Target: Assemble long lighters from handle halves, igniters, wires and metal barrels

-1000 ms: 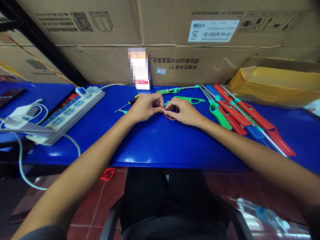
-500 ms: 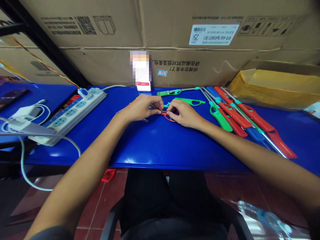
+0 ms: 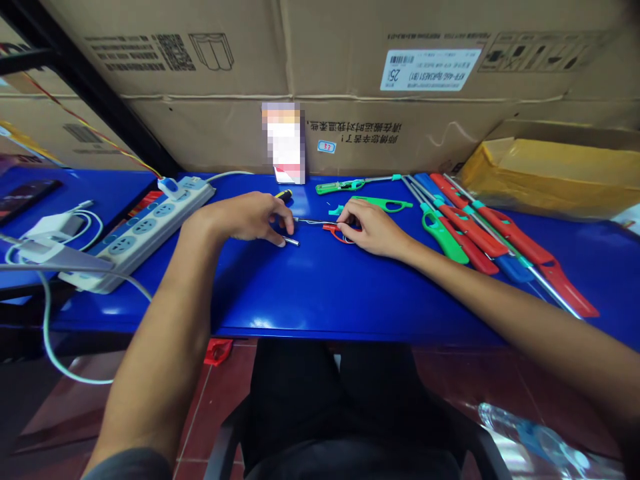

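My left hand [image 3: 253,217] hovers low over the table, thumb and fingers apart on either side of a thin metal tube [image 3: 293,241]. The thumb seems to touch this tube, and its other end is hidden under the hand. Behind the fingers lies a tool with a yellow and black handle [image 3: 284,195]. My right hand [image 3: 367,225] is closed in a pinch on a red lighter casing [image 3: 331,229] with a loop. A thin rod with a pale wire [image 3: 315,222] runs left from those fingertips. A green lighter casing [image 3: 383,203] lies just behind the right hand.
Several long lighters [image 3: 475,230] in red, green and blue lie at right. A green-handled cutter or lighter [image 3: 340,187] is near a phone [image 3: 289,143] against the cardboard. A power strip [image 3: 140,230] with cables stands left. A yellow-taped box [image 3: 555,173] sits at back right.
My left hand has let go near the red casing and moved left to the metal tube, uncovering the thin rod and wire. My right hand has stayed nearly in place.
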### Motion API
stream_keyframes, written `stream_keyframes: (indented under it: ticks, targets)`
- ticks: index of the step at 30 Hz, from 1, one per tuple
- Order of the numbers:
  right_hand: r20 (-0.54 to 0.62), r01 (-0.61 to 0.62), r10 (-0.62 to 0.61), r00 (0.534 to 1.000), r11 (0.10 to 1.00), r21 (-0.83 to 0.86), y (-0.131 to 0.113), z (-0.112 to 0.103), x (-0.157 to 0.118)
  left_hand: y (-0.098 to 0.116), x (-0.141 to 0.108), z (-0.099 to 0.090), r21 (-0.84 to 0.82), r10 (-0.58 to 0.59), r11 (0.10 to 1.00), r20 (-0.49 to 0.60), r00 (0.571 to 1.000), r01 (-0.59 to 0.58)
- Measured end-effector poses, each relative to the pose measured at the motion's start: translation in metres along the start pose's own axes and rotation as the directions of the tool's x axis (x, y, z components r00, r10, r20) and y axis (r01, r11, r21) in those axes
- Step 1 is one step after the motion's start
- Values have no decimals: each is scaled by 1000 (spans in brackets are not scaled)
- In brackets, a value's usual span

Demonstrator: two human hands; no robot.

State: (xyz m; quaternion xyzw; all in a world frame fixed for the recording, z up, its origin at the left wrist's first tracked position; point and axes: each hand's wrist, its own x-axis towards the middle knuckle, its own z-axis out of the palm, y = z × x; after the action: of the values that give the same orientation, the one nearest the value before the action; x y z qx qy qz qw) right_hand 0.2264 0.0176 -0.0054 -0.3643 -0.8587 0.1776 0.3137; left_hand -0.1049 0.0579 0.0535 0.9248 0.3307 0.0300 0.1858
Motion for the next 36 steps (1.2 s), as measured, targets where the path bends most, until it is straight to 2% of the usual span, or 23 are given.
stream_keyframes:
  ticks: [2,5,9,13,17,23,36]
  targets:
    - [-1,0,0,1000,1000,4,-1,-1,-1,-1,0,-1,-21,7,1000,13,1000,-6]
    - [3,-11,11,1000,1000,9,-1,-3,-2,0,-8,-10,-87,-47,995,21,999,49]
    - [0,-24,24,1000,999,22,-1,-4,-4,1,-23,-21,-190,-116,976,-22,993,109]
    - [-2,-14,15,1000,1000,21,1,-4,-6,-3,-26,-23,-160,-216,966,-70,974,203]
    - [-9,28,-27,1000,999,22,3,-4,-5,0,-21,-23,-106,-278,957,-66,958,270]
    - [-3,25,-25,1000,1000,-5,2,-5,-4,10,-18,-23,-106,-262,961,-67,963,254]
    - [-7,40,-40,999,999,18,4,-5,-5,9,-17,-20,-188,-236,956,-41,971,224]
